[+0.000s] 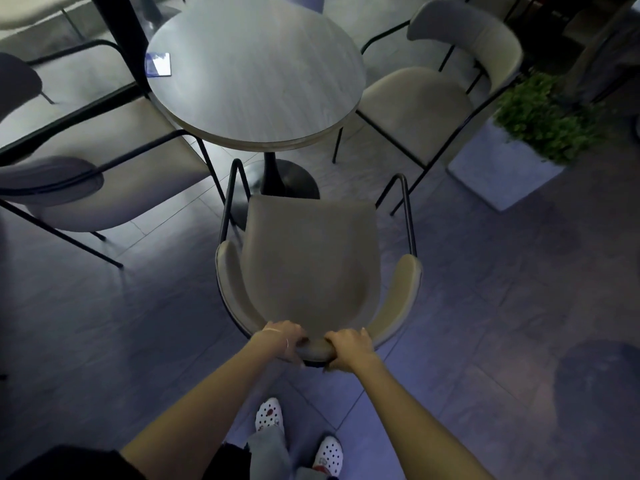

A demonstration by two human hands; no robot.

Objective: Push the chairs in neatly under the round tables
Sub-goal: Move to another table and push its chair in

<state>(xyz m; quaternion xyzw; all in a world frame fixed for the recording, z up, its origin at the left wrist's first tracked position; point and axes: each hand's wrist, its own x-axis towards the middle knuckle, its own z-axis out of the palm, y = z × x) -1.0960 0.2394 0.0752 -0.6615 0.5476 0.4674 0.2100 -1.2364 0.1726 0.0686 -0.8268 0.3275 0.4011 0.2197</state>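
A beige padded chair [311, 258] with a black metal frame stands in front of me, facing the round grey table [256, 71]. Its seat front sits just short of the table's black pedestal base [284, 181], outside the tabletop edge. My left hand [282, 342] and my right hand [349, 348] both grip the top of the curved backrest, close together. A second beige chair [415, 98] stands at the table's right, its seat partly under the top. A third chair [104, 174] stands at the left, seat edge near the table.
A white square planter with a green plant [530, 133] stands on the floor at the right. A small blue card [157, 64] lies on the table's left edge. A black post [121, 36] rises behind the table. My white shoes [298, 434] are below the chair.
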